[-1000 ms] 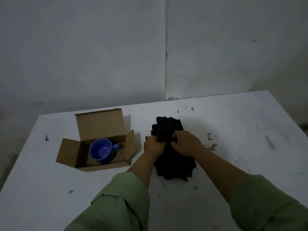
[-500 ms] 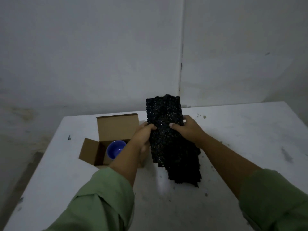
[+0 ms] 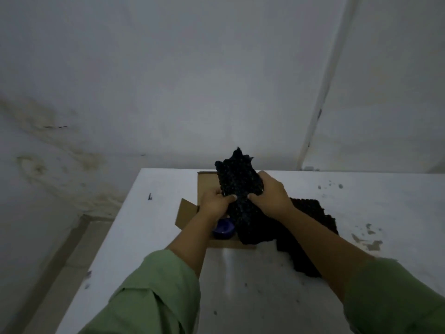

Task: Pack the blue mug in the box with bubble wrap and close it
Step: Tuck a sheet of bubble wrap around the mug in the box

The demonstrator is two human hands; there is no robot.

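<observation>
Both hands hold a sheet of black bubble wrap over the open cardboard box. My left hand pinches its left edge and my right hand grips its right side. The upper end of the wrap sticks up above my hands, and the lower part hangs down into and across the box, trailing right onto the table. The blue mug lies inside the box, only partly visible under my left wrist and the wrap. The box's back flap stands up behind the wrap.
The white table has dark stains and chipped paint at the right. Its left edge drops to the floor. A stained wall stands close behind the table.
My hands lifted the bubble wrap off the table and carried it left until it is over the box. The mug is now mostly covered by my left arm and the wrap.
</observation>
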